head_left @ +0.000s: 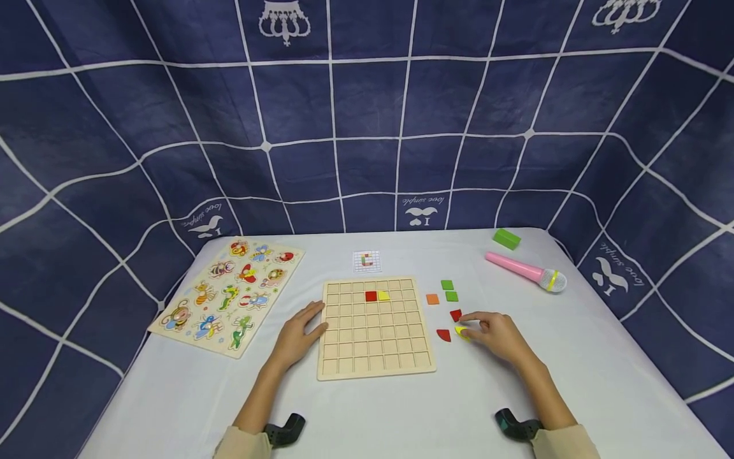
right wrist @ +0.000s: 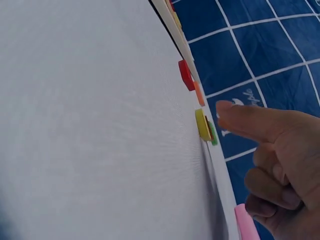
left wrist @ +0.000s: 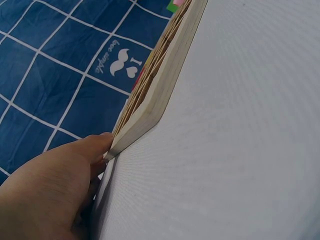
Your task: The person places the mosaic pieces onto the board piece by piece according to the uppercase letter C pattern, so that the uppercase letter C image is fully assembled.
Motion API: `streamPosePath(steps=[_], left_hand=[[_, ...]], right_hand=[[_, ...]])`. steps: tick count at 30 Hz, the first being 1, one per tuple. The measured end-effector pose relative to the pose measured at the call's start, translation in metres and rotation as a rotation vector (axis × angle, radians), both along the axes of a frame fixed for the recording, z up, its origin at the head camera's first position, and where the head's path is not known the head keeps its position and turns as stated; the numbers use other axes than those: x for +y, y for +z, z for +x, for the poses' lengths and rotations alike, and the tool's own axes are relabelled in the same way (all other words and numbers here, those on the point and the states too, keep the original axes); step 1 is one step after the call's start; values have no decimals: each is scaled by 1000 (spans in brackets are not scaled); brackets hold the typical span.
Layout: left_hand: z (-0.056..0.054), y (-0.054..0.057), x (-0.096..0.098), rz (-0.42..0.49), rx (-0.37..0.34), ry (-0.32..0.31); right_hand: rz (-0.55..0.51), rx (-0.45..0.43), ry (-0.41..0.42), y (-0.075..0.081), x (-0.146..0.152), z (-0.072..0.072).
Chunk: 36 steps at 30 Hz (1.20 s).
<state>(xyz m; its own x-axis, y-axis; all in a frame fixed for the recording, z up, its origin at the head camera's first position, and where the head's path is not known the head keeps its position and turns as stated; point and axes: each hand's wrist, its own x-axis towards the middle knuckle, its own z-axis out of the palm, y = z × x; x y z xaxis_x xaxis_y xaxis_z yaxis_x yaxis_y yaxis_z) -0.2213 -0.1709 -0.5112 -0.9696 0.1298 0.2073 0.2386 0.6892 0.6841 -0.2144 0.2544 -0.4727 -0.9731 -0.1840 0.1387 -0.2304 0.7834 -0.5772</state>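
Observation:
A wooden grid board [head_left: 375,331] lies in the middle, with a red piece [head_left: 371,296] and a yellow piece [head_left: 383,296] side by side in its upper cells. My left hand [head_left: 295,338] rests at the board's left edge, its fingers fairly straight, thumb and fingertips touching the rim. Right of the board, my right hand [head_left: 497,335] hovers with thumb and index finger apart, close over a loose yellow piece [head_left: 461,331]. A red piece [head_left: 455,315] lies by the index fingertip. Another red piece [head_left: 443,335], with a rounded side, is nearer the board. In the right wrist view the yellow piece [right wrist: 203,125] sits on the tablecloth, apart from the fingers.
Two green squares [head_left: 452,296] and an orange square [head_left: 432,299] lie beyond the right hand. A small pattern card [head_left: 367,261] is behind the board. An insect puzzle [head_left: 229,293] lies left. A pink toy microphone [head_left: 516,266] and green block [head_left: 506,239] lie back right.

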Motion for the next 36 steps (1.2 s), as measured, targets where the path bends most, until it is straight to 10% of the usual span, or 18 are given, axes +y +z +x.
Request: streamPosePath(steps=[36], left_hand=[[-1, 2, 1, -7, -12, -3]], right_hand=[[0, 1, -37, -20, 14, 0]])
